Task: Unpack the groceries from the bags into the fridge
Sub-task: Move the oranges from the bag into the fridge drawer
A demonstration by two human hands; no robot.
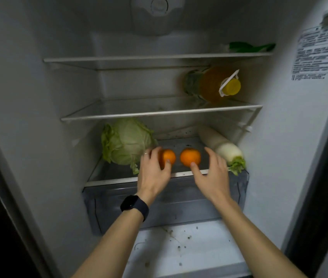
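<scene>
Mid-frame, the left hand (pixel 153 170) gripped one orange (pixel 169 155); the right hand (pixel 212 171), spread wide, touched the other orange (pixel 190 156). The radish (pixel 219 145) pointed its leafy end lower right.

Top shelf (pixel 157 57): green packet (pixel 251 47) at 3 o'clock. Middle shelf (pixel 159 113): oil bottle (pixel 215 85) on side, 3 o'clock. Bottom shelf (pixel 179 174): cabbage (pixel 125 141) 9 o'clock; left orange (pixel 169 156), right orange (pixel 190 157) toward 6; white radish (pixel 223 147) 3 o'clock.
</scene>
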